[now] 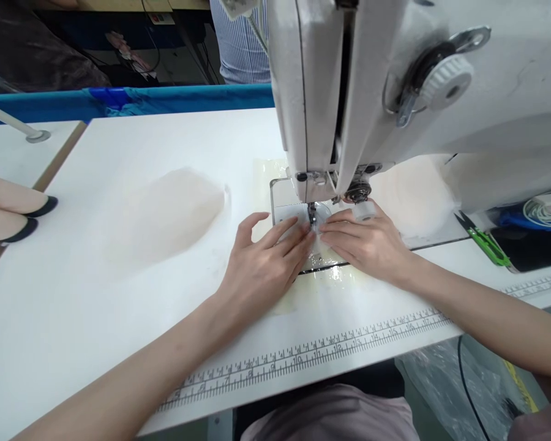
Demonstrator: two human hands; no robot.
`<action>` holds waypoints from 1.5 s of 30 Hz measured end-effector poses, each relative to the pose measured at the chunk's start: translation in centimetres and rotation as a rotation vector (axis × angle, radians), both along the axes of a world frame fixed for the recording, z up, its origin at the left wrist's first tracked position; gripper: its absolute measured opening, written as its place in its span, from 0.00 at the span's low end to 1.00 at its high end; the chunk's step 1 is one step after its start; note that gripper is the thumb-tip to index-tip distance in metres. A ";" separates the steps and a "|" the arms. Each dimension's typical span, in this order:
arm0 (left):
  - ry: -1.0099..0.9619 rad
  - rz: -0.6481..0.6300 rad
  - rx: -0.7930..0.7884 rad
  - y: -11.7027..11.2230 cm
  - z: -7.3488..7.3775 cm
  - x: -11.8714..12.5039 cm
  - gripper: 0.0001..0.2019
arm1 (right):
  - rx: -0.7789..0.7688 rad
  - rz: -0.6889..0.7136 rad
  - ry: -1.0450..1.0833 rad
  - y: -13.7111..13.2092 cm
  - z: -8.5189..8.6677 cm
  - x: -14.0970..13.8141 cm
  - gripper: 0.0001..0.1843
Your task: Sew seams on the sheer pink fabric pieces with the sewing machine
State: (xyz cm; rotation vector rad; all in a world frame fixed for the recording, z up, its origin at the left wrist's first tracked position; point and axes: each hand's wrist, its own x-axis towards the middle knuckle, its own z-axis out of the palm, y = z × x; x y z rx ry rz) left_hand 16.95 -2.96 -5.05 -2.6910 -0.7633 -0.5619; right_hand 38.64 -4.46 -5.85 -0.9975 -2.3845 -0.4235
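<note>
Step in hand, by the look: feeding a pale piece [322,240] under the presser foot [312,215] of the sewing machine [395,92]. L hand [261,269] & R hand [367,242] lie palms down on the bench [119,294]. Each grip is spread flat, closed round nothing, fingertips pinning the piece between both grips. Next move likely needs even pressure, w/ tips clear of the needle.

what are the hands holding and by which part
Nothing is gripped. The left hand and right hand lie flat, fingers pinning a small pale piece by its two sides under the presser foot.
</note>
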 end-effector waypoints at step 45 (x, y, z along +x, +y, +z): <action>-0.108 0.008 -0.049 1.5 -0.6 0.3 0.11 | 0.032 -0.114 -0.135 0.8 -0.5 0.2 0.14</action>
